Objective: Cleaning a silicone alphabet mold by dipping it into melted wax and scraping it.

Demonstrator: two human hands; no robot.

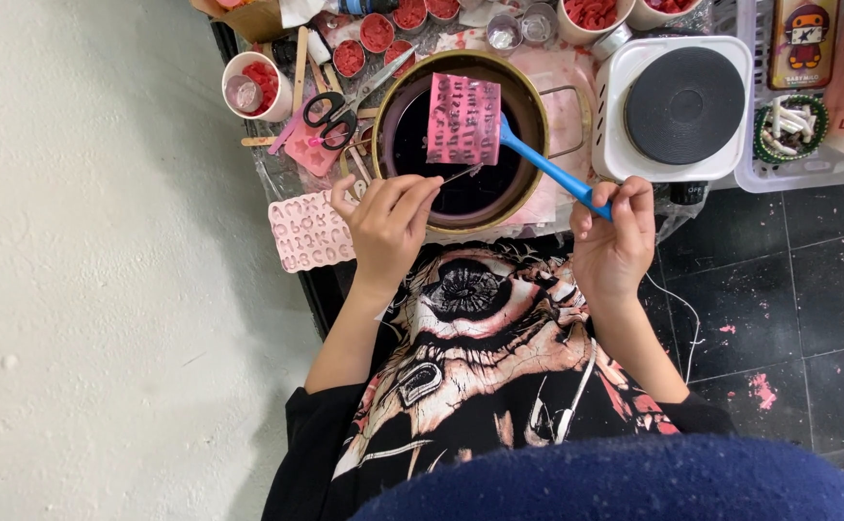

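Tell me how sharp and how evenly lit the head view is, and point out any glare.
Head view: soft, even light, sharp on the pink mould and both hands; faint glare on the brass bowl rim and the scissors; dark liquid reads almost black; blue cloth at the bottom edge is blurred.

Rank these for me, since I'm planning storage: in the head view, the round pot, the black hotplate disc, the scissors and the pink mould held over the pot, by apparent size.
1. Round pot
2. Black hotplate disc
3. Scissors and pink mould: too close to rank; the scissors look longer, the mould broader and raised nearer the camera.
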